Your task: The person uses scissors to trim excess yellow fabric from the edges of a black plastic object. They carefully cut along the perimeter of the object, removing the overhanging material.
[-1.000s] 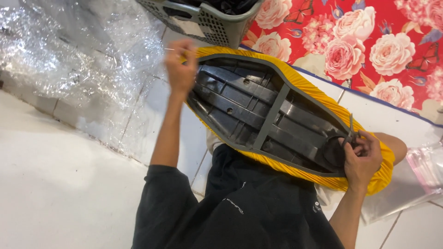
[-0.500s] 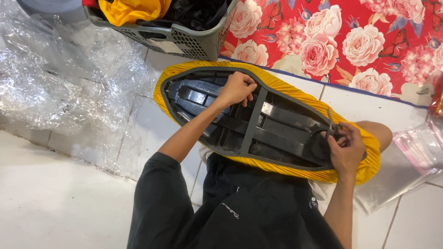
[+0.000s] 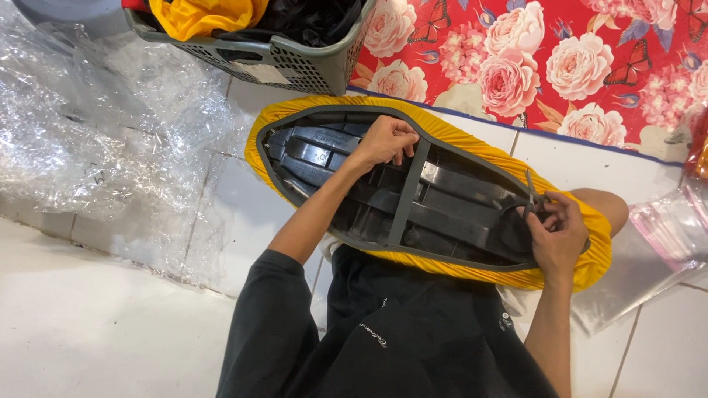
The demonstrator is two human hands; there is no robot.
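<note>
We see upturned black ribbed plastic seat base (image 3: 435,195) in yellow stretch cover (image 3: 590,258) on lap, centre. Left hand (image 3: 385,140) curled gripping centre rib; right hand (image 3: 554,239) at 3 o'clock pinching small metal tool (image 3: 529,193). Grey mesh plastic basket (image 3: 295,66) at 12 holds yellow and black fabric. Clear plastic bag (image 3: 675,228) at 3.

A single head-worn camera looks steeply down over the person's dark-clothed lap to the tiled floor (image 3: 88,332), close enough that both forearms fill the middle of the frame (there is no second view). An upturned seat base (image 3: 413,191) lies just ahead, a grey basket (image 3: 295,63) at the top edge.
</note>
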